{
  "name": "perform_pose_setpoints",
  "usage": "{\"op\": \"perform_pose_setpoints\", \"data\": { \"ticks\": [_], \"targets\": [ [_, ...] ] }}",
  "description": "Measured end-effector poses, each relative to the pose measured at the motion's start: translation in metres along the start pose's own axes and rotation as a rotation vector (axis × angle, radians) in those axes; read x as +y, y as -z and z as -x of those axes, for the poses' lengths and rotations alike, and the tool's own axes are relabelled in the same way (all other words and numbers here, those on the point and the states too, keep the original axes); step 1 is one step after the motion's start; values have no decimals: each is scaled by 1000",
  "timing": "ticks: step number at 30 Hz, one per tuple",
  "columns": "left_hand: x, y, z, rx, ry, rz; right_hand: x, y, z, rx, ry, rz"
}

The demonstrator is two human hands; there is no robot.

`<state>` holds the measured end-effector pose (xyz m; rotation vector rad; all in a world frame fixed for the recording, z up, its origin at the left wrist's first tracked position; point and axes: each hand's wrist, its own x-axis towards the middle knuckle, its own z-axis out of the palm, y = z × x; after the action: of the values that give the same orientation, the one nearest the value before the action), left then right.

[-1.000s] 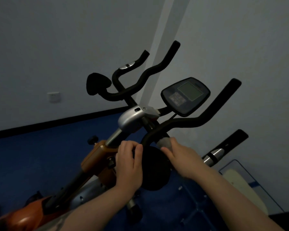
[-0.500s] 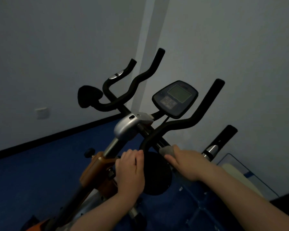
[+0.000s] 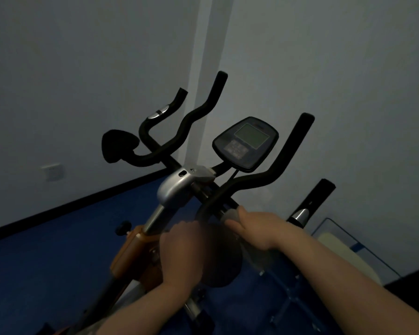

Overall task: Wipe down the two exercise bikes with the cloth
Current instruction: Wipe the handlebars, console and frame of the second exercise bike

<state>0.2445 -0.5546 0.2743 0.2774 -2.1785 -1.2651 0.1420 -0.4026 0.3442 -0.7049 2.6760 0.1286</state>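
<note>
Both your forearms reach up from the bottom edge, bare, converging toward the middle. Your left hand shows its back, fingers curled over at the top, blurred. Your right hand lies just beside it, thumb stretched leftward and fingers wrapped out of sight.

The left hand curls around a black pad on the exercise bike; just beside it, the right hand grips a grey cloth against the handlebar. The console sits above both.
</note>
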Motion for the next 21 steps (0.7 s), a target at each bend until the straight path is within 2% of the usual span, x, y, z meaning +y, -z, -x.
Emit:
{"op": "perform_pose_setpoints", "data": {
  "ticks": [3, 6, 9, 12, 15, 17, 21],
  "targets": [
    [0, 0, 1, 14, -4, 3, -13, -2, -7, 36, 7, -218],
    [0, -1, 2, 19, 4, -12, -5, -18, 11, 129, 96, -107],
    [0, -1, 4, 33, 7, -22, 12, -20, 22, 78, 191, -58],
    [5, 1, 2, 50, -13, -58, 1, -9, 7, 48, 121, -163],
    [13, 2, -2, 21, -6, -96, -13, -11, -5, 148, 57, -264],
    [22, 0, -9, -25, -39, -192, -10, -15, 4, 214, 129, -139],
    [40, -11, -26, -131, -93, -547, 28, -16, 33, 199, 323, 19]
  ]
}}
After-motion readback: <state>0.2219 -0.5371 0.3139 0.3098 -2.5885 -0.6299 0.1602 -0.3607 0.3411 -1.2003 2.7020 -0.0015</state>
